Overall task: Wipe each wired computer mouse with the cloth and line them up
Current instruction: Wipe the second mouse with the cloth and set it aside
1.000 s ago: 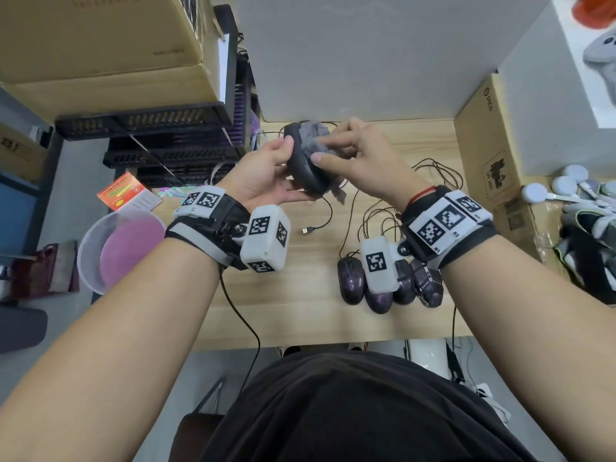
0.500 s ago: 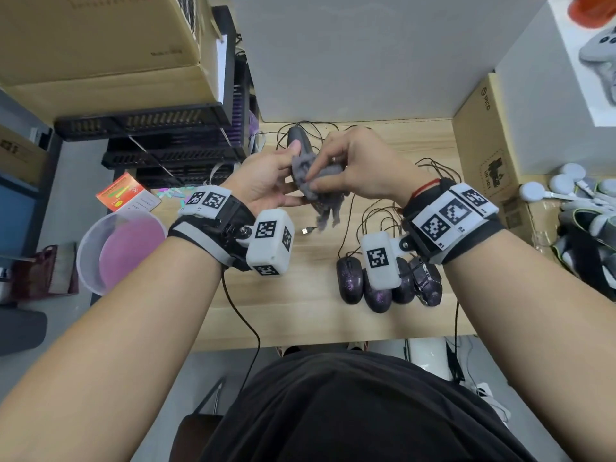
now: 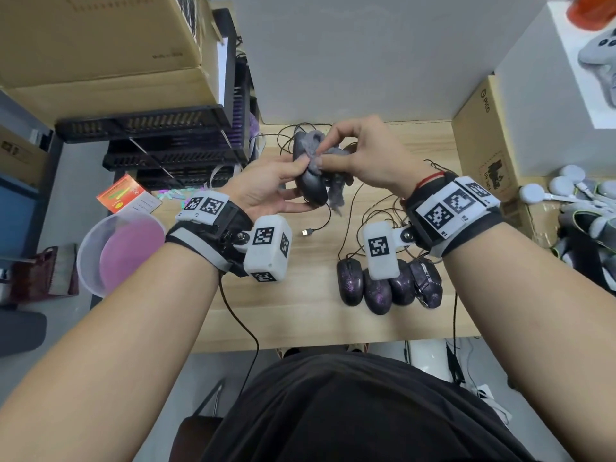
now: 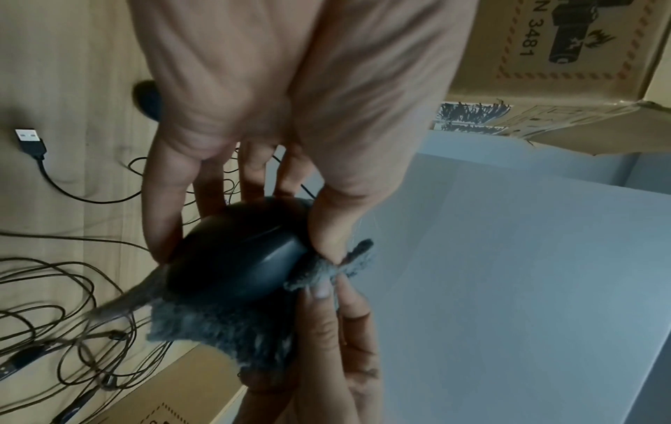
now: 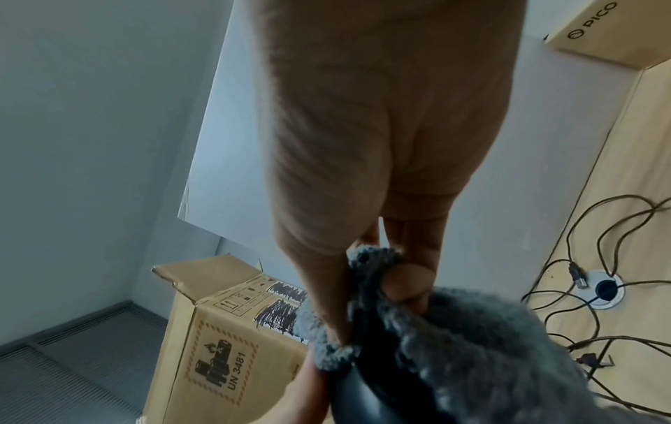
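A black wired mouse (image 3: 310, 185) is held above the table in my left hand (image 3: 293, 185), thumb on one side and fingers underneath. My right hand (image 3: 333, 151) pinches a grey fuzzy cloth (image 3: 315, 150) and presses it on the mouse's far end. In the left wrist view the mouse (image 4: 236, 252) lies between the thumb and fingers, with the cloth (image 4: 217, 330) bunched against it. The right wrist view shows the cloth (image 5: 454, 344) pinched over the mouse (image 5: 363, 396). Several dark purple-speckled mice (image 3: 383, 285) lie side by side near the table's front right.
Loose cables (image 3: 376, 201) and a USB plug (image 3: 307, 232) lie on the wooden table (image 3: 300, 321). A cardboard box (image 3: 483, 145) stands at the right, stacked black trays (image 3: 173, 151) at the left. A plastic bowl (image 3: 120, 251) sits off the left edge.
The right hand slid the cloth down the mouse, then back up to its far end. The left hand keeps holding the mouse and has turned it slightly.
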`<state>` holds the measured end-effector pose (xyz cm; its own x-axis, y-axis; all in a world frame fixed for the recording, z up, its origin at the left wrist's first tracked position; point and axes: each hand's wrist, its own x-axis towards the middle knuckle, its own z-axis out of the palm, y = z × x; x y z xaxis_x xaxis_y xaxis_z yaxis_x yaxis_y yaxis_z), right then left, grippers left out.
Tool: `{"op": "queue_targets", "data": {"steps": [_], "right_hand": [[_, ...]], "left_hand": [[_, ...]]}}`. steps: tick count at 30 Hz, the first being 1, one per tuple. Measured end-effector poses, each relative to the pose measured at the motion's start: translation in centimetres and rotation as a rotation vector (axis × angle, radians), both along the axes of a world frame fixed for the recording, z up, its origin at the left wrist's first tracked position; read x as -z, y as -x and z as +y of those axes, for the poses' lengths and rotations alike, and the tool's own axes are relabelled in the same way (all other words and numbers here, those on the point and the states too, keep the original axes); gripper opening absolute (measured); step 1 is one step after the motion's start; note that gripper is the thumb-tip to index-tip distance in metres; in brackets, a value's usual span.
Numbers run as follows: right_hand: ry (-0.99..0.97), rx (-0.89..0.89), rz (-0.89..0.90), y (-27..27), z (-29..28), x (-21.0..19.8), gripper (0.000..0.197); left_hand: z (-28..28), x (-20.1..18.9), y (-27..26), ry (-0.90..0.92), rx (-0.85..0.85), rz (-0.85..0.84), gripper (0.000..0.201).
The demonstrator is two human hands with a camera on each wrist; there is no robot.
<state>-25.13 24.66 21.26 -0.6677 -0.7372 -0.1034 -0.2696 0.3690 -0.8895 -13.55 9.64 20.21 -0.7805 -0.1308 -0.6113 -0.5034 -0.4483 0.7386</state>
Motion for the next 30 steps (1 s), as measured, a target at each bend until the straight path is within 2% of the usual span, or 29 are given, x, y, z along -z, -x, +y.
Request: {"op": "queue_targets", "data": {"steps": [4, 7, 9, 12, 16, 19, 22, 24, 26, 28, 30], "right_hand": [[-0.033, 0.034, 0.013, 0.3, 0.4, 0.6, 0.012], [0.06, 0.079, -0.055, 0.1, 0.5, 0.8, 0.013], [0.072, 0.038, -0.067, -0.2, 0.3, 0.6, 0.013], [-0.014, -0.007, 0.011, 0.1, -0.1, 0.9, 0.011], [-0.021, 0.202, 0.07, 0.6, 0.0, 1.6, 0.011], [0.073, 0.162, 0.02, 0.3, 0.3, 1.7, 0.023], [0.213, 0.191, -0.16, -0.2, 0.5, 1.4, 0.044], [0.273, 0.202, -0.27, -0.2, 0.5, 1.0, 0.047], [0.255, 0.143, -0.293, -0.3, 0.4, 0.7, 0.038], [0.172, 0.1, -0.179, -0.1, 0.2, 1.0, 0.03], [0.107, 0.073, -0.111, 0.0, 0.3, 1.5, 0.033]], "left_hand": [[-0.7, -0.3, -0.2, -0.013, 0.043, 0.09, 0.032], [-0.8, -0.4, 0.3, 0.042, 0.017, 0.054, 0.05], [-0.7, 0.0, 0.7, 0.163, -0.009, -0.001, 0.062], [-0.5, 0.5, 1.1, 0.37, 0.033, -0.028, 0.067], [-0.3, 0.2, 1.3, 0.546, 0.072, -0.009, 0.074], [-0.2, -0.1, 1.6, 0.615, 0.069, -0.013, 0.079], [-0.5, -0.1, 1.6, 0.651, 0.043, -0.039, 0.089], [-0.4, 0.2, 1.6, 0.675, 0.06, -0.035, 0.097], [-0.2, 0.4, 1.6, 0.701, 0.08, -0.022, 0.095], [0.0, 0.7, 1.8, 0.726, 0.079, -0.023, 0.085], [0.0, 0.9, 2.0, 0.748, 0.067, -0.016, 0.081]]}}
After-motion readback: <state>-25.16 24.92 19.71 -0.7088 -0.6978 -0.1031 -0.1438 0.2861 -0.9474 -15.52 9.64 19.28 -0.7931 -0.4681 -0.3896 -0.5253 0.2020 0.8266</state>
